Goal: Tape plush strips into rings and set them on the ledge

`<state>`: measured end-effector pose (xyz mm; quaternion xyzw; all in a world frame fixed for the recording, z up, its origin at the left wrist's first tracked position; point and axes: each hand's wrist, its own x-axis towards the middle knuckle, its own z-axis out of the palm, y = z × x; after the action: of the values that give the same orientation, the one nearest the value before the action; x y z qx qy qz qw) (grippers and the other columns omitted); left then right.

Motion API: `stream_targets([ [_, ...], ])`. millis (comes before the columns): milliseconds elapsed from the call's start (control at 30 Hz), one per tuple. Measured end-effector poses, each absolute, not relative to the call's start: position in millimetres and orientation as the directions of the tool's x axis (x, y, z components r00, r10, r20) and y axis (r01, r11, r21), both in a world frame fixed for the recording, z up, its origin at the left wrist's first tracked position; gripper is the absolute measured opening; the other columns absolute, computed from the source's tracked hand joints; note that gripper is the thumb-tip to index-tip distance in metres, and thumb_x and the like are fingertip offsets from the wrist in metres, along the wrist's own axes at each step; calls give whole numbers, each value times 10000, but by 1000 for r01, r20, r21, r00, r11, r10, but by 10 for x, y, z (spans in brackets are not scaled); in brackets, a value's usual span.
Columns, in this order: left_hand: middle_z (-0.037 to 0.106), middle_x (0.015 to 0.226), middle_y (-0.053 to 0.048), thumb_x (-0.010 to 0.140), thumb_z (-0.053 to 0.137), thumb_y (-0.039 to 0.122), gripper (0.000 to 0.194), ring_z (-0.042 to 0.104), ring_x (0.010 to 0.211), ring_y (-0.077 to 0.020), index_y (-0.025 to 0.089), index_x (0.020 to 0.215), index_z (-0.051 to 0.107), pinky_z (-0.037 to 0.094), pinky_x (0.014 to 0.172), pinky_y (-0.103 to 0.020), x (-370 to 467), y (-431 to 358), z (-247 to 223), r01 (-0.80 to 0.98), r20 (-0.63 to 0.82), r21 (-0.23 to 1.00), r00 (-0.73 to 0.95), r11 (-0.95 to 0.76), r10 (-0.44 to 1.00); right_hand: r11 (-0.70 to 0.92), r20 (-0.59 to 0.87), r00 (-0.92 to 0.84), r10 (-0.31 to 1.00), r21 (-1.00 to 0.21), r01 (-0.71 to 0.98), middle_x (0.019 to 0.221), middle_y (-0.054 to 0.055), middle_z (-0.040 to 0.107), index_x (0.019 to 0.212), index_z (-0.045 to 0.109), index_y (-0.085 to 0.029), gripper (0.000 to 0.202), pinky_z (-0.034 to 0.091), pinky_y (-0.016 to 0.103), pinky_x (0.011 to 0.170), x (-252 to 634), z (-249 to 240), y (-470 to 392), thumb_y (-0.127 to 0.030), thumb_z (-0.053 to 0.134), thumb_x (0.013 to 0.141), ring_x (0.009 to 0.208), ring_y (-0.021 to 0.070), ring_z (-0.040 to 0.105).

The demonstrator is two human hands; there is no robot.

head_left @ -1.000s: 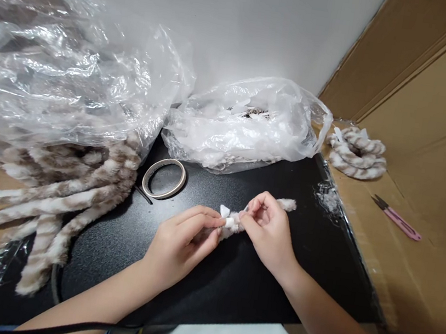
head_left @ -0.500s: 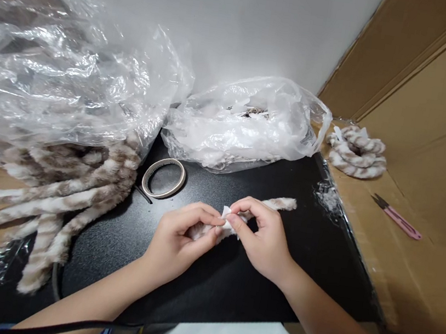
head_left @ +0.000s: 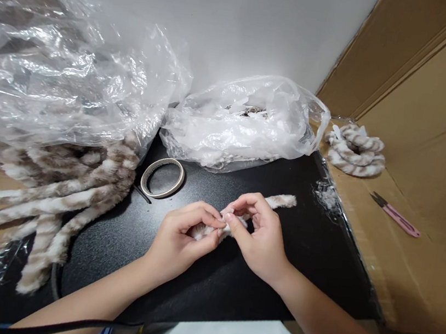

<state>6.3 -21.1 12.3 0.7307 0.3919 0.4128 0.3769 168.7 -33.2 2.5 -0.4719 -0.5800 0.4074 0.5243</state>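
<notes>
A brown-and-white striped plush cord [head_left: 282, 201] lies across the black table top, its far end sticking out beyond my right hand. My left hand [head_left: 180, 233] is closed on its nearer part, thumb and index finger pinched together. At the middle of the cord, the fingertips of my right hand [head_left: 263, 236] are pinched on a small white piece [head_left: 228, 210], perhaps a label. The two hands' fingertips nearly meet, and they cover most of that piece.
A roll of tape [head_left: 163, 178] lies beyond my left hand. Plush cords [head_left: 78, 191] spill from a large clear bag [head_left: 66, 73] at left. Another plastic bag [head_left: 241, 125] stands behind. At right are coiled plush rings [head_left: 356, 152] and pink-handled snips [head_left: 396, 214] on cardboard.
My right fingers have curled over the small white piece, which stood up between the hands before and is now mostly covered. My left hand has hardly moved.
</notes>
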Motion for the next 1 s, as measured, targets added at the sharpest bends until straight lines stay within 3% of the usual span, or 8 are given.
stream_targets([
  [200,705,822,-64,778,684,135,46,665,720,-129,159,777,723,499,628,-200,59,-200,101,280,248,893,347,-352,905,148,151,26,988,-986,79,839,-6,664,904,531,-221,132,509,248,713,1664,-13,-317,-127,604,849,797,136,658],
  [367,708,856,-73,781,681,162,42,674,771,-150,154,757,716,513,679,-224,65,-200,91,236,116,950,342,-205,932,276,286,24,958,-939,205,830,-7,684,878,561,-223,153,512,267,736,1679,-21,-348,-87,615,832,792,141,669],
  [500,670,741,-37,788,669,205,92,586,547,-98,145,719,663,456,507,-201,91,-208,94,151,-18,988,317,-32,948,396,417,16,909,-875,280,818,-4,701,866,571,-235,188,510,296,721,1691,-21,-367,-71,644,808,765,155,662],
  [733,632,600,-10,744,685,207,104,546,507,-97,148,684,624,421,482,-192,104,-228,90,132,-37,991,220,8,975,583,602,-54,796,-740,335,737,-4,645,825,623,-236,225,500,281,666,1729,0,-343,-22,666,771,739,153,579],
  [867,653,648,-12,715,707,200,104,562,559,-95,148,679,625,452,540,-191,91,-215,73,107,-74,993,180,56,981,629,638,-123,760,-675,385,668,-16,625,809,639,-242,221,476,280,636,1764,-23,-323,-25,661,773,710,157,520],
  [1000,651,701,-1,702,740,229,163,538,545,-77,149,695,598,446,516,-180,72,-194,58,-29,-188,979,220,199,957,649,637,-185,748,-645,403,638,-10,607,779,647,-234,198,455,293,631,1795,-41,-307,-37,660,780,695,158,496],
])
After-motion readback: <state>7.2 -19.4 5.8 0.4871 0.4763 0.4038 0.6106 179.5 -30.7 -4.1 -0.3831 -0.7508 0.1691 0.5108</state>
